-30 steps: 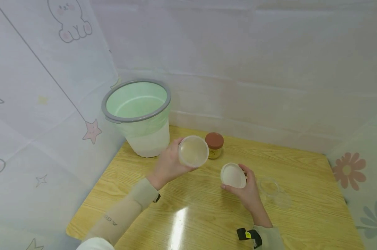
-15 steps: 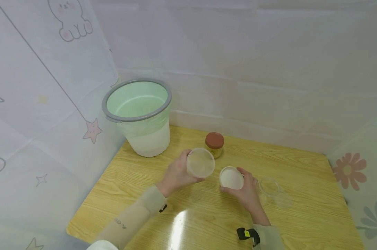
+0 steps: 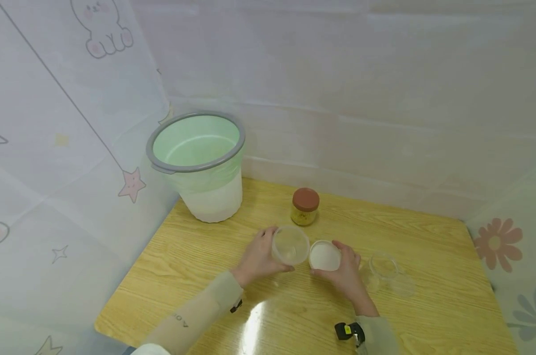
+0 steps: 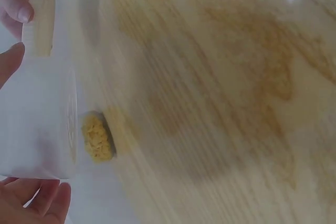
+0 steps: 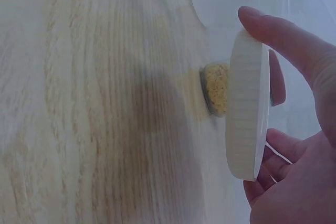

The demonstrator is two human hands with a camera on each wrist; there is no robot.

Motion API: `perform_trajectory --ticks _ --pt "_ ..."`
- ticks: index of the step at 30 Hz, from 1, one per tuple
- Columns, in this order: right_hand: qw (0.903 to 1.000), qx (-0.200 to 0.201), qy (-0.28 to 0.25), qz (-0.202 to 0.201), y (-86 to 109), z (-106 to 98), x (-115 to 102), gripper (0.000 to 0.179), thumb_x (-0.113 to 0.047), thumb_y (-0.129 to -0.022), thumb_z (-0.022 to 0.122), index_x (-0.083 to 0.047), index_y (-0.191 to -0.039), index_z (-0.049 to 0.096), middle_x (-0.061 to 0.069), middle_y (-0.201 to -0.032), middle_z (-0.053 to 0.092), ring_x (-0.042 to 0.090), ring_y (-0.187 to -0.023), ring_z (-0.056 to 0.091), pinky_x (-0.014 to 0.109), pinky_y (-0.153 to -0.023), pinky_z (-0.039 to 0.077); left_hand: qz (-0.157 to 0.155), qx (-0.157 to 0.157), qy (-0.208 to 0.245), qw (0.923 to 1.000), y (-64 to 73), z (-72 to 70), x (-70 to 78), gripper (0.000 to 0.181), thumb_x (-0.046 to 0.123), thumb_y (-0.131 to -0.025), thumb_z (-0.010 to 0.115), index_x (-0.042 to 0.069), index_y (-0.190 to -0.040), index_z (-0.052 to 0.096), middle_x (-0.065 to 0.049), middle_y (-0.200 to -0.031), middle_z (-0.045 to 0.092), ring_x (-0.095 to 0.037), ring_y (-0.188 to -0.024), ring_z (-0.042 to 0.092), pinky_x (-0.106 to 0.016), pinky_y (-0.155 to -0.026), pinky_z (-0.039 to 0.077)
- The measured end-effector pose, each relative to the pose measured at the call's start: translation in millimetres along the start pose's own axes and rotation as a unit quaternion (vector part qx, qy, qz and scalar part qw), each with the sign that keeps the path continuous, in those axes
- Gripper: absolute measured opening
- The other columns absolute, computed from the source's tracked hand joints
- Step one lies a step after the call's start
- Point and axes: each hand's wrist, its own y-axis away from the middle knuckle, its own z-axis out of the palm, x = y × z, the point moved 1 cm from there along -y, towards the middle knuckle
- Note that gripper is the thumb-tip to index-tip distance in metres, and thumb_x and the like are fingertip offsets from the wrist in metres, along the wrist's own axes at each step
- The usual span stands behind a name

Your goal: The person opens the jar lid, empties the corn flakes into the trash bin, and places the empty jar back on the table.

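My left hand (image 3: 259, 259) grips a clear plastic jar (image 3: 291, 245) by its sides, its round opening tilted up toward me and nothing visible inside. In the left wrist view, the wall of this jar (image 4: 37, 124) lies between thumb and fingers. A white ribbed screw lid (image 3: 325, 256) is pinched by its rim in my right hand (image 3: 346, 273), its inner side facing me. Close up in the right wrist view, thumb and fingers span the lid (image 5: 247, 108) edge-on. Jar and lid are side by side above the table, rims close together.
Behind the hands stands a small jar (image 3: 304, 215) with a red-brown lid and yellow contents. A green and white bucket (image 3: 212, 197) with a grey rim is at the back left. Clear plastic pieces (image 3: 385, 266) lie on the wooden table (image 3: 449, 296) right of my right hand.
My left hand has brought the clear jar down and to the right, uncovering the small jar behind. The right hand has shifted the lid slightly left, narrowing the gap.
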Motion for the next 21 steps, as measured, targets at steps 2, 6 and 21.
perform_trajectory --ticks 2,6,21 --pt "0.9999 0.0 0.01 -0.005 -0.7 2 2 0.108 -0.033 -0.07 0.096 0.0 -0.151 0.034 0.025 -0.146 0.035 0.042 -0.132 0.02 0.067 -0.1 0.034 -0.008 -0.008 0.005 0.9999 1.4 4.0 -1.0 0.114 0.054 -0.061 0.096 0.001 -0.145 0.04 -0.018 -0.134 0.056 -0.031 -0.117 0.058 -0.046 -0.092 0.054" --pt "0.9996 -0.002 0.027 -0.007 -1.8 5 7 0.107 -0.034 -0.07 0.096 0.001 -0.149 0.034 0.026 -0.145 0.036 0.044 -0.13 0.022 0.067 -0.097 0.037 -0.024 -0.028 0.033 0.9988 3.6 10.9 -4.1 0.114 0.047 -0.061 0.098 0.0 -0.146 0.038 -0.02 -0.132 0.056 -0.031 -0.116 0.059 -0.046 -0.094 0.053" --pt "0.9983 -0.016 0.056 -0.002 -9.1 16 25 0.109 -0.035 -0.067 0.097 0.004 -0.148 0.036 0.029 -0.145 0.036 0.045 -0.13 0.023 0.066 -0.099 0.036 -0.052 -0.08 0.105 0.9899 3.4 20.5 -11.4 0.112 0.029 -0.062 0.1 0.002 -0.147 0.033 -0.02 -0.137 0.056 -0.032 -0.12 0.06 -0.044 -0.1 0.05"
